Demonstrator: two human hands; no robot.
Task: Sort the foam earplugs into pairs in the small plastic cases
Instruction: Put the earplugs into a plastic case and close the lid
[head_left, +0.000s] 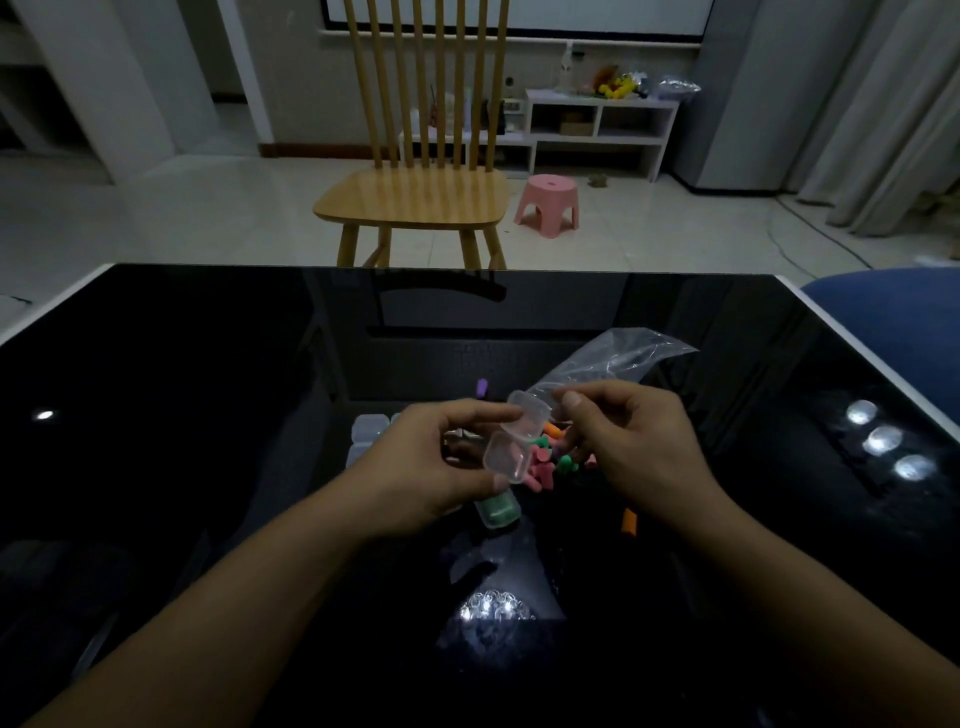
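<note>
Dim room, glossy black worktop throwing glare and reflections, so contrast is working against us. Left hand is pinching an open clear case, hinged lid up, held just above the earplug pile. Right hand is curling its fingers at the lid side; whether it is gripping the lid or an earplug, cannot tell. Risks: the case is looking light and slick, could be slipping from the pinch; colours are reading poorly in this light, so mismatched pairs are likely. Strays are lying apart from the pile: purple earplug beyond, orange earplug nearer. Filled green case is sitting just on the near side of the pile.
</note>
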